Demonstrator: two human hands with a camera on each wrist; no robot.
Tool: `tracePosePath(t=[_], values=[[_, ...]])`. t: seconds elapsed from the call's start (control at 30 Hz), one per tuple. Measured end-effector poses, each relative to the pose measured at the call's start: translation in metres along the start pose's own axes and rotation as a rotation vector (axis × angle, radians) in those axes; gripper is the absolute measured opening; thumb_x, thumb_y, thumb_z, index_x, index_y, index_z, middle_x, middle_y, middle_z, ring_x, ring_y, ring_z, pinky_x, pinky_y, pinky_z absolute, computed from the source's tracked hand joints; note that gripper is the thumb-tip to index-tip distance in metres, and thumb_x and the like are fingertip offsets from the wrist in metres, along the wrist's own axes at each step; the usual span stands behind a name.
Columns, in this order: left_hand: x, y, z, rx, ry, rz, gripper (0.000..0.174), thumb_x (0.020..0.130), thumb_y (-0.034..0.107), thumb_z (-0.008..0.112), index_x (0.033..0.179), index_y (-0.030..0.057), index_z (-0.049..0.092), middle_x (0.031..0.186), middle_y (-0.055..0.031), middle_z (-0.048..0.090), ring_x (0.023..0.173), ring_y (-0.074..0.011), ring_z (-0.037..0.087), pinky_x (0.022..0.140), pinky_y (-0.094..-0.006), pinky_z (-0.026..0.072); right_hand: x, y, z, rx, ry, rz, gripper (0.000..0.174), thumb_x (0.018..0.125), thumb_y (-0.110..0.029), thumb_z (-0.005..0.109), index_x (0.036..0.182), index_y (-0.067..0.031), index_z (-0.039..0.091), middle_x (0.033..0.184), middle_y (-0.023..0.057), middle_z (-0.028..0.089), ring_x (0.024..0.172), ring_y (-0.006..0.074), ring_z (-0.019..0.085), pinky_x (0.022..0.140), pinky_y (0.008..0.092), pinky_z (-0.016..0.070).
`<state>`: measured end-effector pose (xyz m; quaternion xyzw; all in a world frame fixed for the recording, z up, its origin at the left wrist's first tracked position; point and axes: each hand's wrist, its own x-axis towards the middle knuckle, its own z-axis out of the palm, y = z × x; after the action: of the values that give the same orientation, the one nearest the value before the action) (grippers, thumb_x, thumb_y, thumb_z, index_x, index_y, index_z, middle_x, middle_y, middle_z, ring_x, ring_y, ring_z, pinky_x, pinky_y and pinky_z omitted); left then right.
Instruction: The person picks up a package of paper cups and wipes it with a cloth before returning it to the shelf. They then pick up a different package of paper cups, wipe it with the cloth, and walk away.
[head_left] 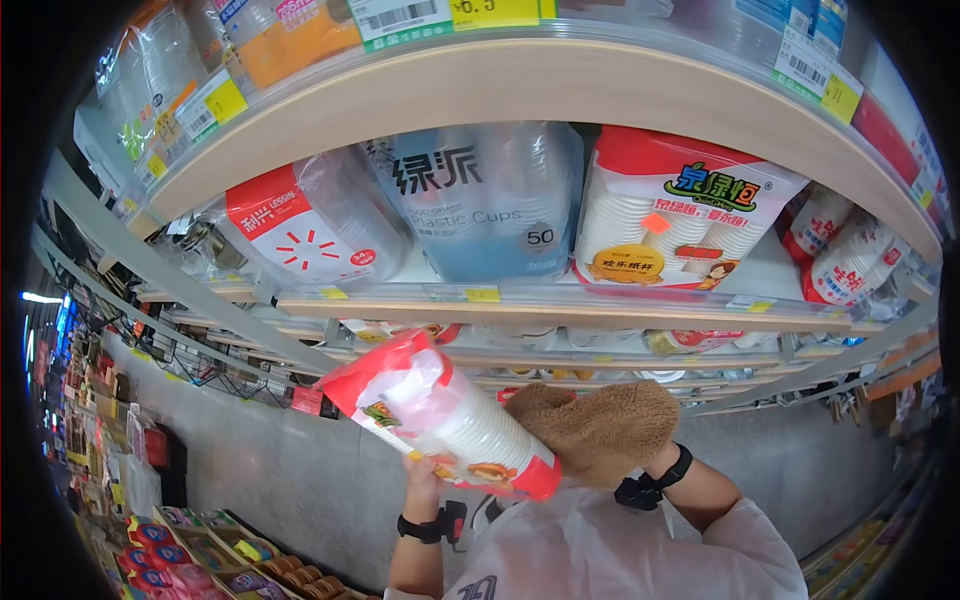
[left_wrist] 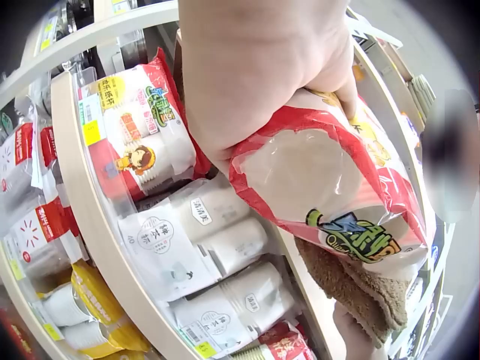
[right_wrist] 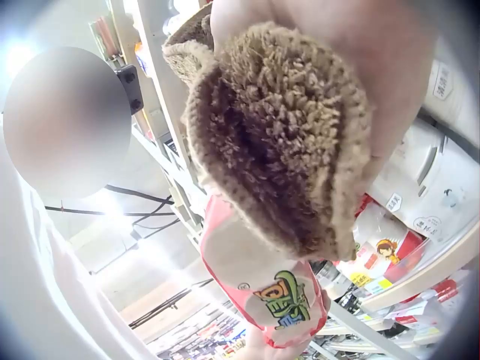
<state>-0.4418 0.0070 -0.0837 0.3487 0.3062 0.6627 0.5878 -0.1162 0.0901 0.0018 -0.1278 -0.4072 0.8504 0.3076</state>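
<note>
My left hand grips a red-and-white plastic pack of paper cups, held tilted in front of the shelves. In the left wrist view the fingers of that hand curl over the pack's red edge. My right hand holds a brown fluffy cloth, which covers most of the fingers in the head view. The cloth lies against the lower right side of the pack. In the right wrist view the folded cloth hangs in front of the pack.
Ahead, a shelf carries a blue bag of plastic cups, a red-and-white cup pack and another paper cup pack. A wooden shelf edge with price tags runs above. Grey floor lies below, and low goods stand behind left.
</note>
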Motion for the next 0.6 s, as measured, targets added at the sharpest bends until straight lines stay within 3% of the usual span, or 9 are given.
tracePosePath(t=[0.13, 0.2, 0.23, 0.3, 0.33, 0.43, 0.53, 0.6], values=[[0.011, 0.009, 0.036, 0.005, 0.228, 0.005, 0.057, 0.078, 0.012, 0.067, 0.126, -0.0022, 0.039, 0.117, -0.0135, 0.055, 0.106, -0.0240, 0.057, 0.090, -0.0370, 0.0479, 0.003, -0.007, 0.007, -0.138, 0.023, -0.096, 0.064, 0.084, -0.009, 0.062, 0.140, -0.0064, 0.031, 0.139, 0.0086, 0.040, 0.124, 0.0179, 0.043, 0.106, 0.0308, 0.0314], [0.014, 0.012, 0.049, 0.027, 0.339, -0.055, 0.054, 0.076, -0.001, 0.066, 0.124, -0.0023, 0.041, 0.113, -0.0126, 0.058, 0.103, -0.0218, 0.059, 0.089, -0.0354, 0.0481, 0.020, -0.021, 0.036, -0.759, 0.132, -0.144, 0.075, 0.080, -0.006, 0.067, 0.143, -0.0070, 0.025, 0.136, 0.0103, 0.041, 0.124, 0.0182, 0.042, 0.105, 0.0306, 0.0317], [0.012, 0.011, 0.053, 0.022, 0.339, -0.058, 0.054, 0.076, -0.001, 0.066, 0.124, -0.0023, 0.041, 0.113, -0.0126, 0.058, 0.103, -0.0218, 0.059, 0.089, -0.0354, 0.0481, 0.024, -0.015, 0.039, -0.761, 0.135, -0.139, 0.075, 0.080, -0.006, 0.067, 0.143, -0.0070, 0.025, 0.136, 0.0103, 0.041, 0.124, 0.0182, 0.042, 0.105, 0.0306, 0.0317], [0.008, 0.010, 0.060, 0.067, 0.283, -0.089, 0.053, 0.075, -0.002, 0.066, 0.123, -0.0025, 0.042, 0.113, -0.0124, 0.058, 0.103, -0.0214, 0.058, 0.088, -0.0349, 0.0483, 0.028, 0.001, 0.040, -0.628, 0.242, -0.218, 0.093, 0.067, -0.008, 0.081, 0.142, -0.0045, 0.025, 0.135, 0.0125, 0.041, 0.123, 0.0213, 0.044, 0.103, 0.0323, 0.0350], [0.006, 0.011, 0.061, 0.062, 0.284, -0.091, 0.053, 0.075, -0.002, 0.066, 0.123, -0.0025, 0.042, 0.113, -0.0124, 0.058, 0.103, -0.0214, 0.058, 0.088, -0.0349, 0.0483, 0.028, 0.006, 0.042, -0.865, 0.309, -0.265, 0.091, 0.069, -0.009, 0.080, 0.142, -0.0051, 0.025, 0.136, 0.0136, 0.039, 0.123, 0.0217, 0.043, 0.103, 0.0333, 0.0347], [-0.002, 0.013, 0.061, 0.043, 0.181, -0.126, 0.059, 0.074, 0.002, 0.070, 0.125, -0.0022, 0.042, 0.115, -0.0124, 0.057, 0.103, -0.0211, 0.059, 0.089, -0.0343, 0.0477, 0.029, 0.023, 0.036, -0.885, 0.400, -0.348, 0.091, 0.069, -0.008, 0.080, 0.142, -0.0062, 0.025, 0.137, 0.0132, 0.039, 0.124, 0.0220, 0.043, 0.104, 0.0344, 0.0344], [-0.011, 0.013, 0.049, 0.029, 0.046, -0.175, 0.068, 0.071, 0.009, 0.074, 0.129, -0.0020, 0.040, 0.121, -0.0124, 0.055, 0.109, -0.0217, 0.056, 0.093, -0.0347, 0.0444, 0.022, 0.030, 0.033, -0.765, 0.399, -0.257, 0.092, 0.068, -0.006, 0.080, 0.142, -0.0073, 0.025, 0.137, 0.0131, 0.038, 0.124, 0.0221, 0.042, 0.104, 0.0346, 0.0343], [-0.021, 0.005, 0.037, -0.045, -0.020, -0.329, 0.079, 0.069, 0.015, 0.077, 0.133, -0.0017, 0.036, 0.127, -0.0125, 0.052, 0.116, -0.0223, 0.051, 0.099, -0.0360, 0.0389, 0.016, 0.037, 0.030, -0.781, 0.406, -0.248, 0.095, 0.067, -0.006, 0.080, 0.143, -0.0074, 0.022, 0.138, 0.0121, 0.037, 0.124, 0.0210, 0.042, 0.104, 0.0345, 0.0343]])
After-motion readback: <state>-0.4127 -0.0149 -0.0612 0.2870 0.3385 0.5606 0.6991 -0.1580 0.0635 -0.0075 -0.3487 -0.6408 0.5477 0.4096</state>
